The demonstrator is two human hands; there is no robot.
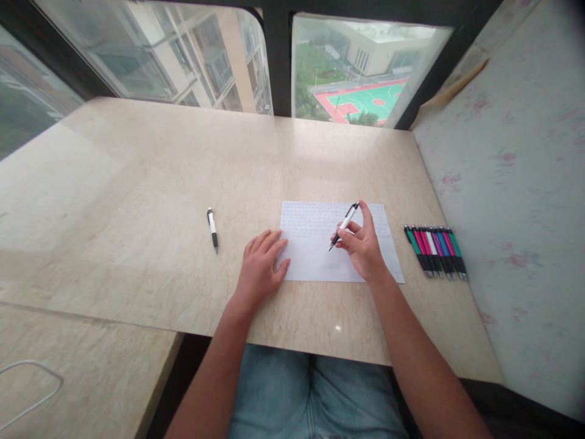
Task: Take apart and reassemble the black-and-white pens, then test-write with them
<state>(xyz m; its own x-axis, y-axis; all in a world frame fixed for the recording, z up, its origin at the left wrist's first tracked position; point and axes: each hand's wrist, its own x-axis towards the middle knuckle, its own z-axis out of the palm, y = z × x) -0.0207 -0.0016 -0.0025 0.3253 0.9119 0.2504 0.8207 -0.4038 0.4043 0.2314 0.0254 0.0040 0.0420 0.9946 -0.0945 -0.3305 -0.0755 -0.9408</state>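
Observation:
My right hand (361,244) grips a white ballpoint pen (348,218) with a black grip, its tip pointing down and left over the paper. The index finger reaches up to the pen's top end. Beneath lies a white sheet of paper (311,259) with rows of small writing across its upper part. My left hand (264,262) rests flat at the sheet's left edge, fingers stretched out, thumb and fingertips touching the paper. Left of that hand, a second white pen (212,230) with a black grip lies on the stone surface, tip toward me.
A row of several coloured pens (435,251) lies right of the paper, near the papered wall (516,213). Windows (365,73) border the far edge of the marble-like ledge (150,183). A white cable (41,366) lies on the lower surface at the left.

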